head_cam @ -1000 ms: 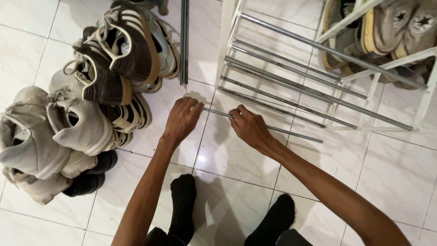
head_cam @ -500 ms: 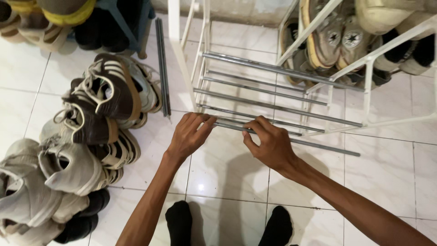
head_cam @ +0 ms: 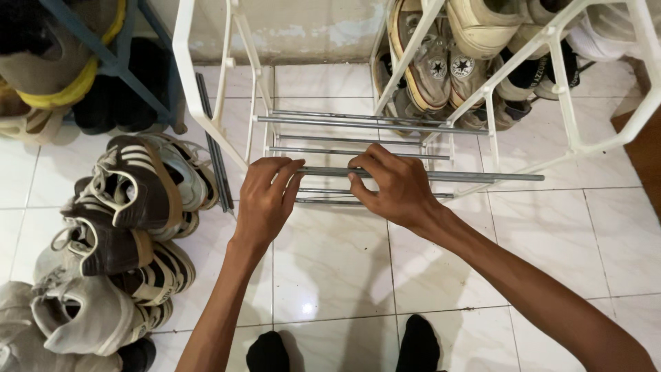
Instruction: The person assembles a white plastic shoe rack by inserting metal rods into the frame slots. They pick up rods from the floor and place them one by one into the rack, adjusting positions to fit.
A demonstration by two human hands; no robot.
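Hands, left (head_cam: 265, 200) and right (head_cam: 392, 186), grip grey metal rod (head_cam: 468, 176).

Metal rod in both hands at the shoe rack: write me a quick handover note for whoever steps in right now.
Left hand: fingers curled over the left end of the grey metal rod, near the white rack frame.
Right hand: gripping the same rod a little further right; the rod lies level and runs on to the right.
Done: several rods already span the rack's lower level.
Left: the held rod's left end is not visibly seated in the frame; spare dark rods lie on the tiled floor beside the pile of shoes.
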